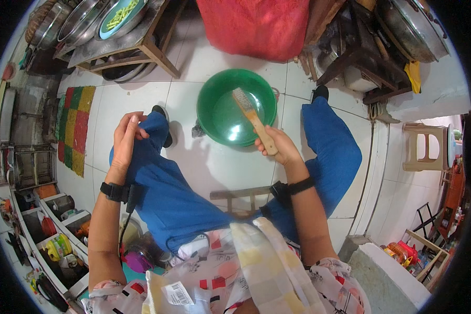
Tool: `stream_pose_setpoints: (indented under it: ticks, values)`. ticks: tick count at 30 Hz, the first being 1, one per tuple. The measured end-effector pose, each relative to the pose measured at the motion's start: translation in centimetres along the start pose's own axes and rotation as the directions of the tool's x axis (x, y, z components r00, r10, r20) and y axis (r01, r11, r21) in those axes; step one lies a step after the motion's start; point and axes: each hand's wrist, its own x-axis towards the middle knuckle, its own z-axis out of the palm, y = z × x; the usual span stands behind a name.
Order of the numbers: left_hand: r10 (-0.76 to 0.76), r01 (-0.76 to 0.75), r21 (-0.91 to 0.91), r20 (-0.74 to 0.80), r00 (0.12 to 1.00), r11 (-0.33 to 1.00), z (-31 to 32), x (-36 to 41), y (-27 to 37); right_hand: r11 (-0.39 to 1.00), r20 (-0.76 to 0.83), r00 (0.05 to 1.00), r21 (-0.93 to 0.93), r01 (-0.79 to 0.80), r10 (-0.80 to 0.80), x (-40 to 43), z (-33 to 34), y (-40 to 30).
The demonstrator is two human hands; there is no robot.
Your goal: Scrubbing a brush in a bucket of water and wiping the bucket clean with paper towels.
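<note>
My right hand [278, 144] grips the wooden handle of a wire brush [254, 117], with its bristled end tilted up and to the left over a round green plastic basin [216, 121]. The basin stands on the tiled floor between my feet; a bright glare lies on its inside, and no contents can be made out. My left hand [128, 137] is raised above my left knee, fingers loosely bent and holding nothing. A small dark grey scouring pad or clump [198, 130] lies on the floor against the basin's left side.
Ahead hangs a red cloth [255, 27]. A low wooden table [157, 55] at the upper left bears metal bowls and a light-blue bowl [117, 29] of cut green vegetables. A dark wooden rack [349, 66] with pans stands upper right. A checkered mat [76, 129] lies left, a plastic stool [426, 147] right.
</note>
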Motion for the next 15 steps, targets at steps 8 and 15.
stream_pose_setpoints:
  ticks: [8, 15]
  values:
    - [0.004, -0.004, 0.008, 0.000, 1.000, 1.000, 0.06, -0.06, 0.23, 0.999, 0.005, 1.000, 0.047, -0.007, 0.006, -0.14, 0.08, -0.07]
    - [-0.001, 0.001, 0.005, 0.007, 1.000, 1.000, -0.01, -0.02, 0.06, 0.998, -0.031, 0.998, 0.009, 0.060, -0.059, -0.03, 0.23, 0.01]
